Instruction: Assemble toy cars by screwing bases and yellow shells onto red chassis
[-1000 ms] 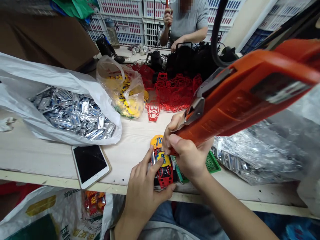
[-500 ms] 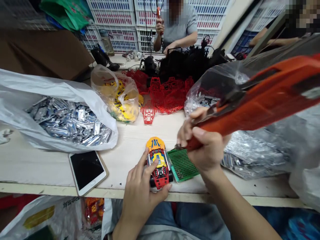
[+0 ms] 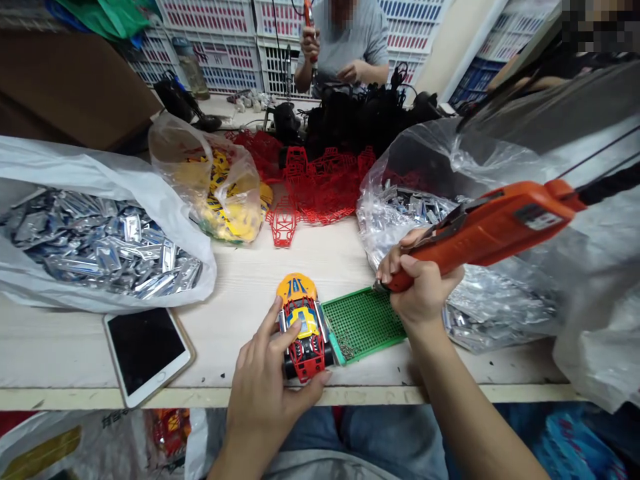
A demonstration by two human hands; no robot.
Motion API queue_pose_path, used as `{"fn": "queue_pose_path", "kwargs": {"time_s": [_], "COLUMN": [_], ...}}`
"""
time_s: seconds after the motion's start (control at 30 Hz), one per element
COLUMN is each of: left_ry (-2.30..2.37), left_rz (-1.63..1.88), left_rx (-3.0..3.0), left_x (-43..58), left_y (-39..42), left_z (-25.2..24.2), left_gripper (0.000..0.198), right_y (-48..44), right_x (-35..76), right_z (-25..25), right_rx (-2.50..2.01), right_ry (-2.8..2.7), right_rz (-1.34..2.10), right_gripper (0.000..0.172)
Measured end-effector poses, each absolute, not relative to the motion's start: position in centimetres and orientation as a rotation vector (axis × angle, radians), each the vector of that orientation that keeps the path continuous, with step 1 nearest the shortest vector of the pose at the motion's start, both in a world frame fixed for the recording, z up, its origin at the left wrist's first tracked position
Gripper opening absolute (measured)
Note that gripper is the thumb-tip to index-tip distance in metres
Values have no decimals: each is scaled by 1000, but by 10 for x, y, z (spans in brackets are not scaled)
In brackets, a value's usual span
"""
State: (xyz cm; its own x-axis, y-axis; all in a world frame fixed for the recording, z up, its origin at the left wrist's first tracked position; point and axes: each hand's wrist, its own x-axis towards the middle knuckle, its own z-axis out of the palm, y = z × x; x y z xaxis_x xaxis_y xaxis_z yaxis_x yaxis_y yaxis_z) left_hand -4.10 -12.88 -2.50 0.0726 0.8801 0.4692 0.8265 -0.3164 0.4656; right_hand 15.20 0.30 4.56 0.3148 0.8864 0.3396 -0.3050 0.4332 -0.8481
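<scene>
My left hand [image 3: 265, 380] grips a toy car [image 3: 306, 327] with an orange hood, a yellow and blue roof piece and a red rear frame. The thumb presses its back end and the fingers lie along its left side. An orange electric screwdriver [image 3: 485, 230] is in my right hand [image 3: 423, 297], fingers wrapped round its front part. Its tip points left, above the far right part of a green perforated tray [image 3: 375, 320]. That tray lies right beside the car, with small screws [image 3: 346, 348] gathered at its near left corner.
A white bag of silvery parts [image 3: 200, 287] and a phone [image 3: 145, 353] are on the left. Behind lie a bag of yellow parts [image 3: 235, 213] and red frames [image 3: 325, 190]. Another silvery-parts bag [image 3: 505, 300] stands right. Across the table, a person [image 3: 350, 40] holds a similar screwdriver.
My right hand has moved the screwdriver right, away from the car, and its rear end now sits lower. My left hand stays on the car. The view has shifted slightly.
</scene>
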Motion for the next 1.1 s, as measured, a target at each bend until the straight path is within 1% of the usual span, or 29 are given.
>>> {"fn": "queue_pose_path", "kwargs": {"time_s": [0.27,0.37,0.47,0.6,0.73,1.1], "left_ry": [1782,1786,1776,1780,1800,1818], "left_rz": [1075,1077,1039,1029,1013,1046], "left_rx": [2310,2277,2277,2288,2296,2315], "left_x": [-41,-41,-42,-43,-42,-39], "left_y": [-127,-128,-129,-130,-129,-128], "left_z": [-23,-23,-25,-24,-21,-17], "left_gripper": [49,50,56,58,55,54], "right_y": [4,-1,-13,-36,-49,-48], "right_x": [151,148,142,127,110,96], "right_z": [45,60,84,104,99,85], "right_rx": [-755,-780,-696,-589,-561,-522], "right_ry": [-935,-890,-902,-1072,-1092,-1014], "right_rz": [873,854,876,1081,1248,1220], "right_gripper": [15,14,14,13,18,16]}}
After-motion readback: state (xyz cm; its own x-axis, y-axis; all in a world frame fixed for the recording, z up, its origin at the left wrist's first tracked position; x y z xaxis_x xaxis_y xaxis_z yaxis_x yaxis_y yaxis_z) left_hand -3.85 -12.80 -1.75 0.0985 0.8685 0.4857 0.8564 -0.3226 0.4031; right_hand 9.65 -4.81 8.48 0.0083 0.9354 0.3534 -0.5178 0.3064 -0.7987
